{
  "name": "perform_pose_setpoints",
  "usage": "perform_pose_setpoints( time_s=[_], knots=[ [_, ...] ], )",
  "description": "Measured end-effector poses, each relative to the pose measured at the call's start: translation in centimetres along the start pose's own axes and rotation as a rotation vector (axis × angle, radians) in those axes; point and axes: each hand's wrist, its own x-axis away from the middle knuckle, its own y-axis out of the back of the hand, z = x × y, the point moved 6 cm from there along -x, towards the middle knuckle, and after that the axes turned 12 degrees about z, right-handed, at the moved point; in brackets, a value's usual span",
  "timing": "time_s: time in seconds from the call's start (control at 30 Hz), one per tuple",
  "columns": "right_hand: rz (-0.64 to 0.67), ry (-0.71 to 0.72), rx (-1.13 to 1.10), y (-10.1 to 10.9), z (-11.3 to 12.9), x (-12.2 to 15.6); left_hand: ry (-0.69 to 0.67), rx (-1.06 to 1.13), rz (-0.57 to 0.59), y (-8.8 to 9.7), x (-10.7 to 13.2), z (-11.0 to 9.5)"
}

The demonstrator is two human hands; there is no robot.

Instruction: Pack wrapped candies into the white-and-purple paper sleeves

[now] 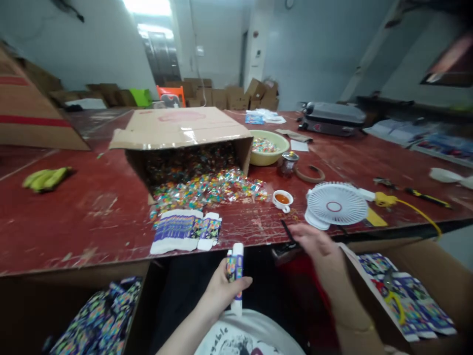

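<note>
My left hand (221, 288) is closed around a flat, folded printed carton (236, 276), held upright just below the table's front edge. My right hand (314, 241) reaches toward the table edge with fingers stretched out, blurred by motion, next to a thin black object (286, 230). A stack of flattened cartons (185, 230) lies on the red table (92, 207) in front of me. Behind it a tipped cardboard box (181, 130) spills colourful wrapped candies (207, 190).
A small white fan (335, 204), a cup of orange liquid (283, 199), a glass jar (288, 162), a tape roll (309, 173) and a bowl of candies (266, 147) stand right of the box. Bananas (46, 178) lie left. Cartons fill boxes at lower left (99, 320) and right (406, 291).
</note>
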Motion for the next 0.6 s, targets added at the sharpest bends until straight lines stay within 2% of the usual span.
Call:
perform_pose_setpoints(
  time_s=[0.03,0.1,0.13,0.2,0.3,0.4,0.53,0.6],
  knots=[
    [0.144,-0.076,-0.13,-4.1,-0.7,0.8,-0.052,-0.078,0.0,-0.1,0.1,-0.3],
    [0.326,-0.221,-0.386,-10.8,-1.8,2.2,-0.148,-0.225,-0.017,-0.2,0.6,-1.0],
    [0.376,-0.264,-0.474,-13.2,-2.0,2.7,-0.175,-0.296,-0.036,-0.1,0.9,-1.3],
    [0.429,-0.32,-0.586,-15.9,-2.1,2.9,-0.171,-0.431,-0.09,0.4,1.6,-1.6],
    [0.436,-0.35,-0.668,-16.6,-1.3,2.2,-0.172,-0.586,-0.175,1.4,2.2,-2.0],
    [0.414,-0.394,-0.749,-16.4,-0.8,1.7,-0.285,-0.615,-0.228,1.7,2.5,-2.4],
    [0.409,-0.465,-0.863,-17.0,-0.8,2.4,-0.352,-0.692,-0.219,1.5,2.2,-2.2],
    [0.363,-0.46,-0.814,-17.2,-1.1,3.0,-0.337,-0.8,-0.201,1.4,2.0,-2.1]
  ],
)
